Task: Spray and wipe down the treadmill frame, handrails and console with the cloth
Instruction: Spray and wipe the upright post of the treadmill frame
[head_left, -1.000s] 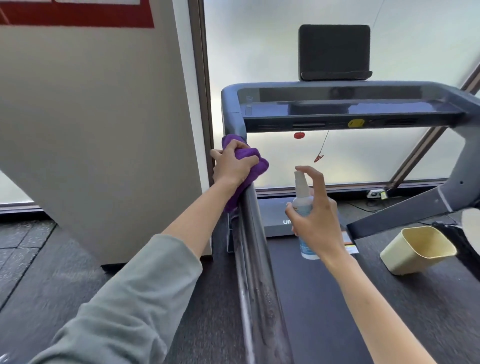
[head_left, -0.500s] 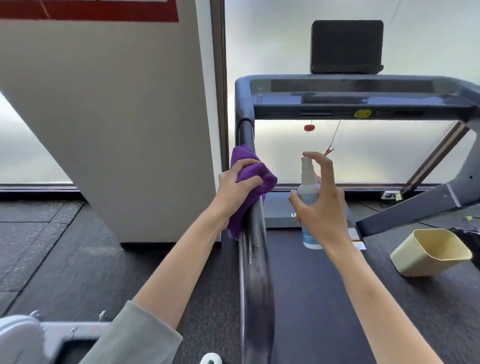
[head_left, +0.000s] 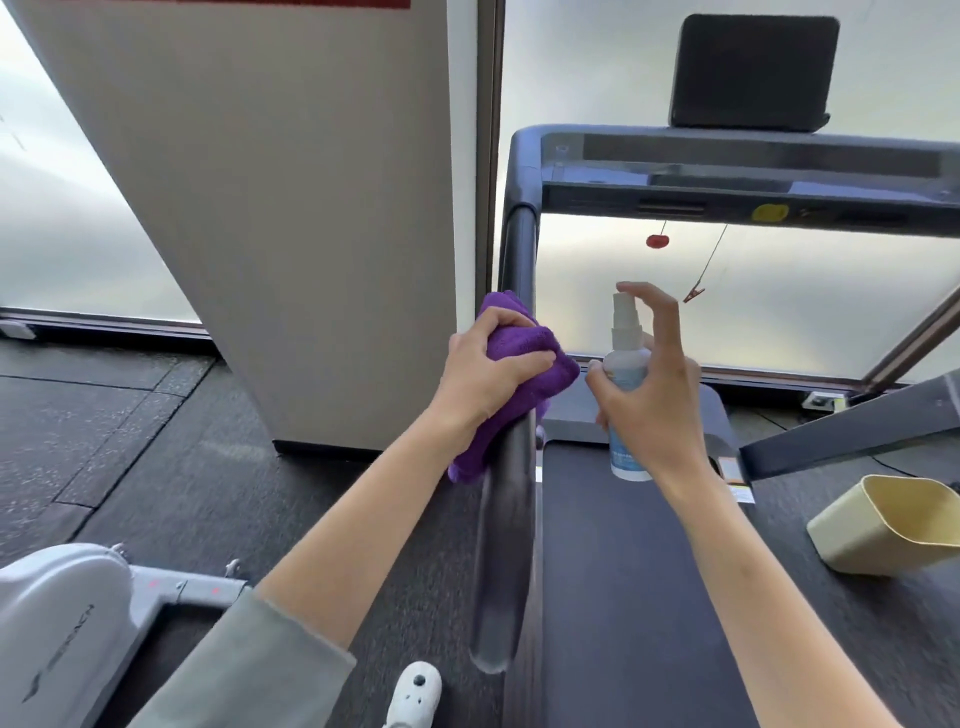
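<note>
Your left hand (head_left: 480, 376) clenches the purple cloth (head_left: 511, 384), bunched and wrapped over the left handrail (head_left: 506, 545); thumb on top, fingers (head_left: 524, 358) curled across the wad. Loose tail of cloth hangs below the grip, on the outer side of the rail. Cloth looks soft, light, thick microfibre, so it'll conform to the tube. Keep it balled in the palm w/ fingers round the rail, else the tail will prob. drag or slip out.

Your right hand (head_left: 657, 400) holds the spray bottle (head_left: 626, 395) upright, just beside the cloth, not touching it. Fingers wrap the body mid-height, index finger arched above the nozzle; can't tell if it's pressing. Bottle looks like small, light plastic w/ a smooth wall, likely slick if wet, so hold at the body, not the neck.

Rail looks rigid, glossy, round: low friction, cloth should slide easily. Console (head_left: 748, 176) is beyond both grips, unwiped as far as I can judge. A beige bin (head_left: 883, 525) lies tipped, right of the bottle grip.
</note>
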